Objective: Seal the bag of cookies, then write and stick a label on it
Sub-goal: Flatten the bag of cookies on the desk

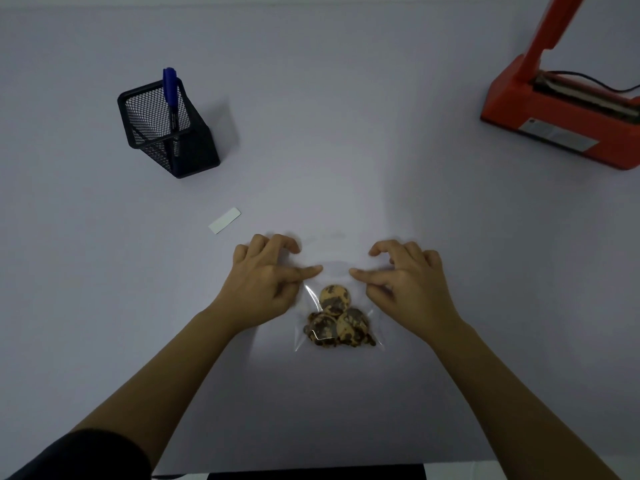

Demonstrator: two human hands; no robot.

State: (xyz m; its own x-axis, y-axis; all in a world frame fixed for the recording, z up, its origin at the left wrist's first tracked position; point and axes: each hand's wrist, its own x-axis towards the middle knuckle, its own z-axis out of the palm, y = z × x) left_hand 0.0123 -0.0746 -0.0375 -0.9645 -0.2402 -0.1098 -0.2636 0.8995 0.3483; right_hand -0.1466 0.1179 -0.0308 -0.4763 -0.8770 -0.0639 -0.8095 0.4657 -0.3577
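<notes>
– Flattening the open mouth is what we want here, before the bag goes near any heat?
– Yes. Our bag (336, 275) lies on the table (346, 150), near us in the middle. The cookies (337, 320) are bunched at its near end and the empty film runs toward the far side. Our left hand (266, 278) and right hand (407, 277) each pinch that empty part, fingers (287, 242) curled onto the film, thumbs pointing in at each other.
– So we draw the two sides apart?
– Gently and evenly, we think, so no crease crosses the seam line, with the cookies kept low. The red sealer (554, 123) stands far right, arm raised, well apart from the bag, so we should carry it by both corners.
– And the label (224, 220)?
– It's on the table to our left. The marker (170, 95) stands in the mesh holder (166, 133), far left. Both come after sealing.
</notes>
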